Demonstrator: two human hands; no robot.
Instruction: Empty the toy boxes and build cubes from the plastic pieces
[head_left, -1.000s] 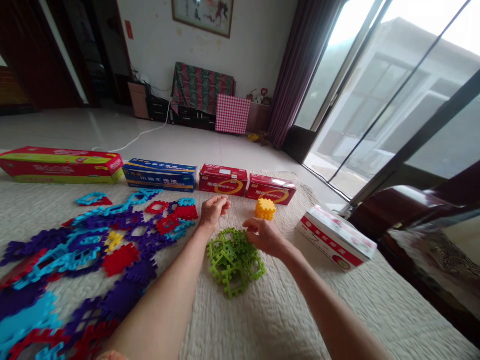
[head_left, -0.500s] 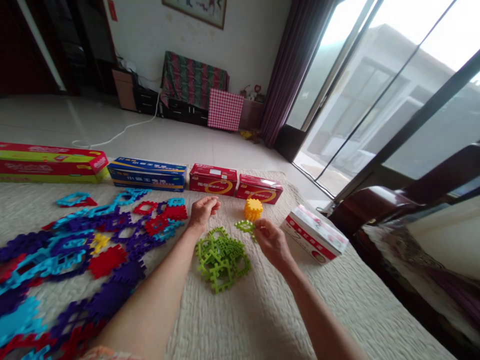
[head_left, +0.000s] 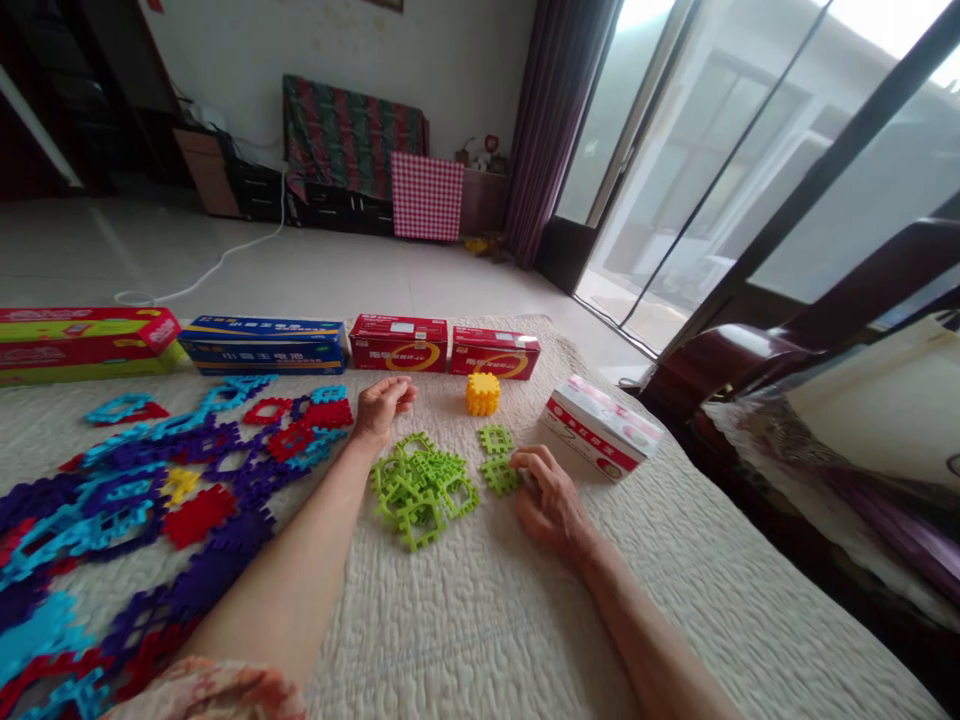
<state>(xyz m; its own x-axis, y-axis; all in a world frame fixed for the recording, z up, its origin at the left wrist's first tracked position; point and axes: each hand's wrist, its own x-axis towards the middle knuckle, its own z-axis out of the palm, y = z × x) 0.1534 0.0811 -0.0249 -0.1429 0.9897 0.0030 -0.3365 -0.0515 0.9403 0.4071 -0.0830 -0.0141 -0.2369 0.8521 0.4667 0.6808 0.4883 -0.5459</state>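
Note:
My left hand [head_left: 385, 405] hovers behind a pile of bright green interlocking plastic pieces [head_left: 424, 490]. Its fingers are curled together, and nothing shows in them. To the right of the pile, my right hand [head_left: 551, 502] has its fingertips on the right edge of a flat green square interlocking piece [head_left: 499, 476] with a lattice middle. Another green square piece [head_left: 495, 438] lies flat just behind that one. A yellow cube [head_left: 483, 394] built from notched pieces stands farther back. The right thumb is partly hidden.
Loose blue, purple and red interlocking pieces [head_left: 199, 516] spread over the quilted cover [head_left: 442, 640] at left. Along the back stand a red-and-green box [head_left: 82, 345], a blue box [head_left: 262, 346] and two red boxes [head_left: 399, 343]. A white-and-red box [head_left: 600, 428] sits beyond my right hand.
My right hand has come down nearer me, and two green square pieces now show lying one behind the other. The left hand stays curled. The whole view has shifted somewhat.

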